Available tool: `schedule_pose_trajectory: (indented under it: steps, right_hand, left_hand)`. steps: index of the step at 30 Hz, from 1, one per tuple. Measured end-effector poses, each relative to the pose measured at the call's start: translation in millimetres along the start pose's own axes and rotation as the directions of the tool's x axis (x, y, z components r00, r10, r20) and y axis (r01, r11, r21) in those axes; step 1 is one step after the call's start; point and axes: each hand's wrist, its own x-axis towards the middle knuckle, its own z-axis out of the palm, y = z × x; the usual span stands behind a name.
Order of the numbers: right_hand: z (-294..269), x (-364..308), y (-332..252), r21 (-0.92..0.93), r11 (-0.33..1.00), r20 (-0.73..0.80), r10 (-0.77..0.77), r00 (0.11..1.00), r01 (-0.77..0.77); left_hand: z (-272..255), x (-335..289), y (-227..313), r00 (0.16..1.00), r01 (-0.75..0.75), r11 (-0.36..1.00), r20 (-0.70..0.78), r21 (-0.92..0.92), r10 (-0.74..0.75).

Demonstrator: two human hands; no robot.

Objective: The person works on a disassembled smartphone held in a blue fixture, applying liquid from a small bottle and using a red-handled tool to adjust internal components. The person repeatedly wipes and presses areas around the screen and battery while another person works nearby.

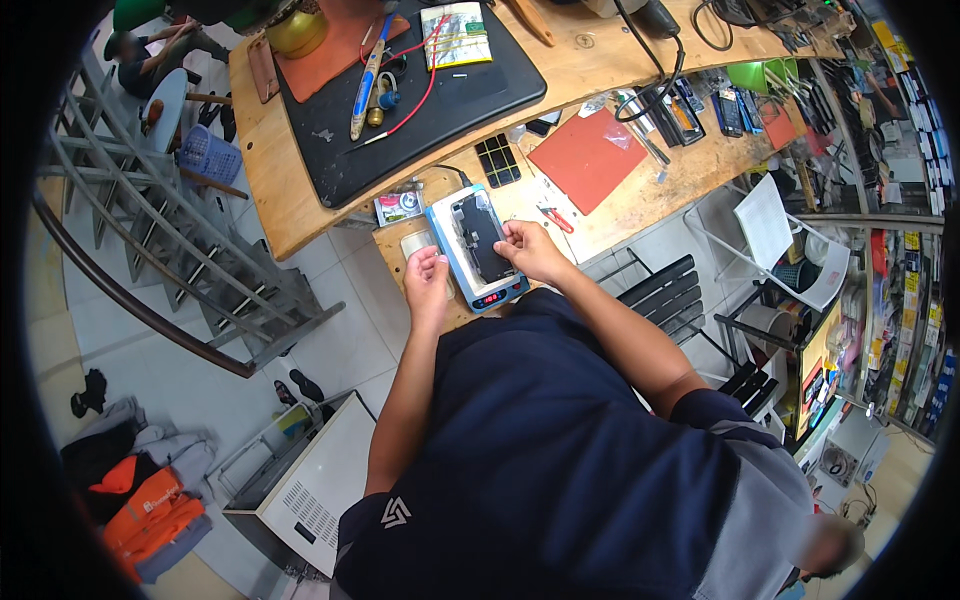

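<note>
A black phone part [480, 232], like a screen assembly with its inner side up, lies on a small blue-and-white heating plate [508, 293] with a lit red display. My right hand [532, 252] is at its right edge, thumb and fingers closed on that edge. Just left of the plate, my left hand [427, 288] is raised with its thumb and fingertips pinched together. Whatever the left fingers hold, if anything, is too small to make out. Partly behind that hand, a pale phone-shaped piece [416, 242] lies on the wooden bench.
Red-handled pliers [556, 219], a dark gridded tray [497, 160] and a reddish mat [588, 158] lie right of the plate. A small box [398, 206] sits at its upper left. Above, a raised shelf [262, 190] carries a black mat [430, 118] with tools. Black slatted chair [662, 300] stands right.
</note>
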Motion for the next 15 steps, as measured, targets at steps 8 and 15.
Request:
schedule_pose_trajectory:
  steps: [8, 15]
  right_hand:
    - [18.7, 9.3, 11.3, -0.273, 0.962, -0.048, -0.022, 0.999, 0.008]
    - [24.2, -6.4, -8.7, -0.544, 0.833, -0.151, -0.216, 0.965, 0.101]
  left_hand:
    - [5.3, 16.8, -46.0, 0.993, 0.112, 0.993, 0.035, -0.023, -0.111]
    - [-2.7, 21.3, -48.3, 0.973, 0.215, 0.971, 0.104, -0.100, -0.205]
